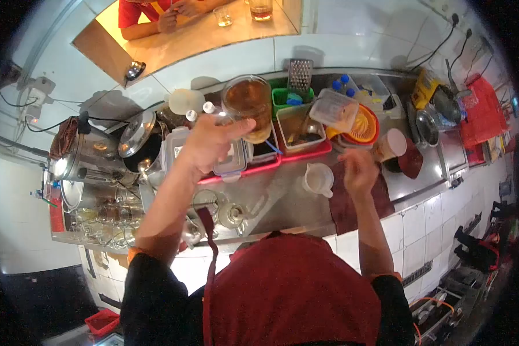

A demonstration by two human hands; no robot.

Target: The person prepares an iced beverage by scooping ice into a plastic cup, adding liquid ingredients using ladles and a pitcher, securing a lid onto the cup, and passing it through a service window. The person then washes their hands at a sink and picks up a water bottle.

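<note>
My left hand [210, 144] is closed at the side of a clear pitcher of brown liquid [248, 101], its thumb across the front; the handle is hidden behind the fingers. Lidded plastic containers [230, 158] lie just below that hand. My right hand [358, 171] is curled over a dark red cloth [357, 202] on the steel counter, and whatever its fingers hold, if anything, is hidden. Left of it stands a small white jug [318, 179]. Behind it are an orange citrus juicer [363, 124] and a pale cup [392, 144].
Glass mugs and teapots [112, 213] crowd the counter's left, beside a large metal urn [89, 155]. A grater [300, 75] stands in a green basket [282, 99] at the back. Through the hatch, another person's hands [176, 14] are near a glass [223, 16].
</note>
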